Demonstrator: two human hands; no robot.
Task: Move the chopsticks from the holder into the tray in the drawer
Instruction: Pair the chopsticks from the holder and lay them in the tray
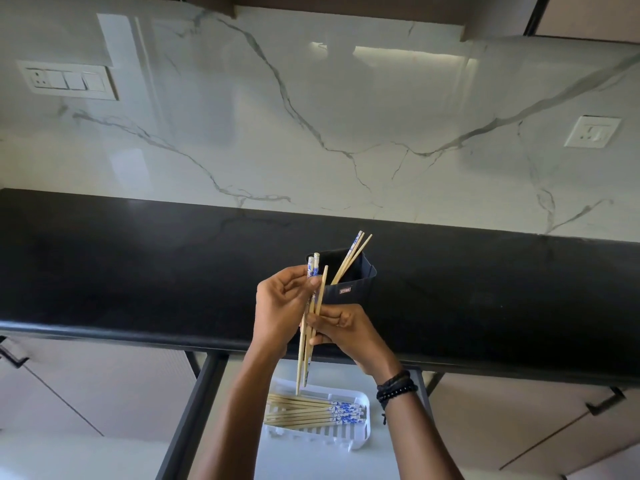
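left hand point(280, 306) and right hand point(343, 327), fingers clamped round some chopsticks point(323, 282); looks mid-transfer, next lay them flat in the tray point(365, 410).

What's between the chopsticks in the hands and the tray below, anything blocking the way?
Nothing visible does. The left hand and right hand hold the chopsticks tips down over the open drawer; the tray lies just below, uncovered, with other chopsticks lying flat inside.
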